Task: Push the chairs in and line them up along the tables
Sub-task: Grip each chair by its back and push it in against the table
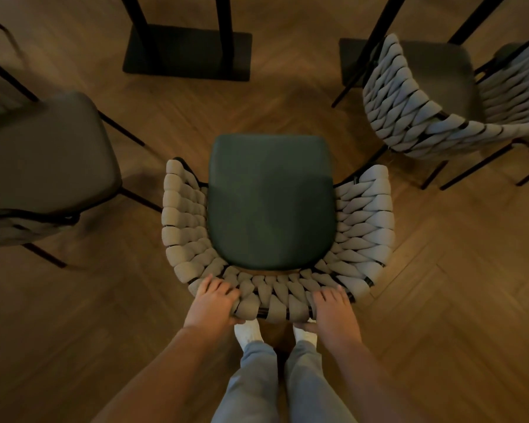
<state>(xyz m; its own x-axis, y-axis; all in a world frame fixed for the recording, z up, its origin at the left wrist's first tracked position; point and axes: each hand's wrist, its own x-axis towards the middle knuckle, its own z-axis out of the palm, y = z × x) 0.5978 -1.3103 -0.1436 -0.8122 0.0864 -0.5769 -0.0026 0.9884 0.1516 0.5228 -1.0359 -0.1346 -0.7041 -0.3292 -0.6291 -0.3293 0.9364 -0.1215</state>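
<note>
I see the chair (pixel 271 203) right in front of me on the wood floor (pixel 440 285), its green seat facing the black worktop base (pixel 187 53). My left hand (pixel 213 302) and right hand (pixel 333 312) each hold the top of its woven back, fingers curled over it in a firm grip. A second chair (pixel 43 154) stands at the left and a third chair (pixel 434 96) at the right, both a bit apart.

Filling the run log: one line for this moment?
left hand, right hand: grip woven chair back | chair faces table base
</note>
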